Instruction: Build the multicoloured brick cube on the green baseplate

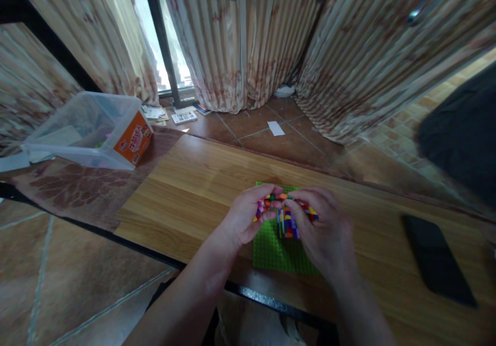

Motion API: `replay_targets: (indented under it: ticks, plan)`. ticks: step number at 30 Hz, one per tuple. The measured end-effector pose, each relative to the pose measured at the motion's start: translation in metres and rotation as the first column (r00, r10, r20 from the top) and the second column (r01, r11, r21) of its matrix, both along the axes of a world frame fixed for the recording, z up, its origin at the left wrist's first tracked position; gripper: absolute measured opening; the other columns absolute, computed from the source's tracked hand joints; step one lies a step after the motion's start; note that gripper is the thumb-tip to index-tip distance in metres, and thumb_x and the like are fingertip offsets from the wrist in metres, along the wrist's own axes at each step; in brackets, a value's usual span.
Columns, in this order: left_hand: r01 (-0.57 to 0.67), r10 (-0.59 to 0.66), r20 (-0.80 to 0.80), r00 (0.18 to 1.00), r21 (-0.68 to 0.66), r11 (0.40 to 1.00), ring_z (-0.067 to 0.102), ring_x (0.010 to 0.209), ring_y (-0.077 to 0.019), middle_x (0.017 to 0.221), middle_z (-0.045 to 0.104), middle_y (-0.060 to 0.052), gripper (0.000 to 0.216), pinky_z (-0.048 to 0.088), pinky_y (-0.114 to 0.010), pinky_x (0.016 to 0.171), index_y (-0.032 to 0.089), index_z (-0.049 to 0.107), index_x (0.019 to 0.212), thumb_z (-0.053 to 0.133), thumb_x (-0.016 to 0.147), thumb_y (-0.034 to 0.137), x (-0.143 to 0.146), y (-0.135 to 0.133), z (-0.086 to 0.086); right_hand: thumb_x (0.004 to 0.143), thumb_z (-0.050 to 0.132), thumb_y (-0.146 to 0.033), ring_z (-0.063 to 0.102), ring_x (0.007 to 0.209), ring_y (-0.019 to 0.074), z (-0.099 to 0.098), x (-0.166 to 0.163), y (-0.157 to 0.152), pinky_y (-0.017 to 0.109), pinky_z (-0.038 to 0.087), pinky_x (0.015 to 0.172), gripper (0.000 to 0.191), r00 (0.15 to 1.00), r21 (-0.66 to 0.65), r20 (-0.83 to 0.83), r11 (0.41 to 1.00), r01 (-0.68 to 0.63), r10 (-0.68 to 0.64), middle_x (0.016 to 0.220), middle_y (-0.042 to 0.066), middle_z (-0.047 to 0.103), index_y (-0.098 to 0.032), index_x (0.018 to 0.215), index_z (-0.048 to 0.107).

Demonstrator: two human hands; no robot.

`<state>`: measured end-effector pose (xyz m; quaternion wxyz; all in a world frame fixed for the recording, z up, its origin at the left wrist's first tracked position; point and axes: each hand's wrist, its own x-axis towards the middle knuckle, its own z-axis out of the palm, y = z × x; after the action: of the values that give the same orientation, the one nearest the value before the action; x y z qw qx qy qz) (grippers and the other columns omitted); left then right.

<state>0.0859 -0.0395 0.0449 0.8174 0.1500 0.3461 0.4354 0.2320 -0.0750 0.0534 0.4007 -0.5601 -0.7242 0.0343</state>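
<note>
Above a green studded baseplate (269,253), my left hand (242,214) has its fingers closed around small toy bricks (260,209) in pink, orange, yellow and other colours. My right hand (329,232) is closed too, pinching bricks (285,196) of orange and green between thumb and finger. The bricks in the two hands look like parts of one row, but fingers cover where they would join. Beneath the hands, a block of stacked multicoloured bricks (287,224) sits on the baseplate. My right hand partly hides its right side.
The baseplate lies on a wooden table (174,186). At the right is a black phone-like slab (437,258). A clear plastic bin (83,152) with an orange label stands at the left end. Beyond the table, papers (276,128) lie on the tiled floor before curtains (220,51).
</note>
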Motion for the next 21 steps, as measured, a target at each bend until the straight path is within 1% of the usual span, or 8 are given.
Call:
replay_targets:
  ticks: [1,3,5,9,12,17,19,21]
  plan:
    - [0.028,-0.028,-0.019,0.999,0.027,0.999,0.052,0.050,-0.0035,0.069,0.062,-0.002,0.015,0.035,-0.011,0.040,0.009,0.069,0.077,0.063,0.085,0.020,-0.001,-0.001,0.001,0.091,0.062,-0.026,0.065,0.088,0.0196,0.001,0.001,0.000,0.035,0.051,0.081,0.008,1.000,-0.003,-0.007,1.000,-0.003,0.003,0.092,0.004,0.069,-0.023,0.091,0.068]
    - [0.100,-0.098,-0.039,0.994,0.079,0.992,0.041,0.043,-0.0007,0.065,0.058,0.000,0.019,0.019,-0.012,0.034,0.010,0.067,0.075,0.067,0.083,0.026,-0.002,-0.002,0.002,0.091,0.061,-0.025,0.066,0.085,0.0183,0.002,0.001,-0.001,0.033,0.051,0.078,0.008,1.000,-0.022,-0.012,1.000,-0.012,0.012,0.089,0.003,0.070,-0.022,0.091,0.068]
    - [0.162,-0.156,-0.056,0.986,0.119,0.980,0.035,0.041,0.0002,0.063,0.056,0.001,0.022,0.013,-0.013,0.034,0.011,0.065,0.072,0.071,0.080,0.031,-0.003,-0.003,0.001,0.091,0.060,-0.024,0.066,0.083,0.0173,0.002,0.001,-0.002,0.031,0.051,0.076,0.008,1.000,-0.052,-0.015,0.998,-0.021,0.020,0.087,0.002,0.071,-0.022,0.092,0.068]
    - [0.175,-0.155,-0.114,0.981,0.190,0.966,0.032,0.041,0.0001,0.059,0.050,0.004,0.027,0.013,-0.015,0.036,0.012,0.062,0.069,0.078,0.072,0.033,0.000,-0.003,-0.003,0.091,0.059,-0.023,0.066,0.079,0.0158,0.002,0.001,-0.003,0.029,0.050,0.074,0.010,0.999,-0.098,-0.035,0.995,-0.037,0.034,0.085,0.001,0.071,-0.022,0.090,0.069]
    - [0.170,-0.146,-0.120,0.982,0.223,0.960,0.030,0.041,0.0000,0.057,0.048,0.005,0.029,0.013,-0.015,0.037,0.012,0.061,0.068,0.080,0.071,0.034,0.001,-0.003,-0.005,0.091,0.060,-0.024,0.066,0.078,0.0152,0.001,0.001,-0.004,0.028,0.050,0.073,0.010,0.994,-0.129,-0.100,0.990,-0.051,0.038,0.086,0.000,0.072,-0.023,0.089,0.070]
    - [0.185,-0.178,-0.050,0.983,0.211,0.960,0.027,0.041,0.0007,0.058,0.048,0.005,0.028,0.011,-0.015,0.036,0.012,0.061,0.069,0.080,0.071,0.033,0.001,-0.002,-0.004,0.088,0.065,-0.028,0.067,0.076,0.0150,-0.002,0.003,-0.004,0.027,0.052,0.068,0.008,0.949,-0.170,-0.315,0.984,-0.049,-0.007,0.084,0.000,0.073,-0.024,0.087,0.072]
    - [0.188,-0.186,-0.033,0.982,0.196,0.962,0.027,0.041,0.0009,0.060,0.048,0.005,0.027,0.010,-0.015,0.036,0.011,0.062,0.071,0.079,0.071,0.032,0.000,-0.001,-0.004,0.086,0.067,-0.028,0.068,0.075,0.0153,-0.002,0.007,-0.003,0.027,0.054,0.068,0.008,0.909,-0.163,-0.414,0.986,-0.024,-0.046,0.084,0.000,0.074,-0.024,0.089,0.073]
    - [0.174,-0.170,-0.038,0.985,0.172,0.970,0.027,0.041,0.0011,0.062,0.050,0.004,0.025,0.010,-0.015,0.036,0.010,0.064,0.073,0.078,0.071,0.031,0.000,0.001,-0.006,0.084,0.069,-0.029,0.069,0.076,0.0161,0.000,0.013,-0.002,0.029,0.055,0.069,0.013,0.879,-0.141,-0.469,0.990,0.022,-0.086,0.088,0.001,0.075,-0.023,0.095,0.074]
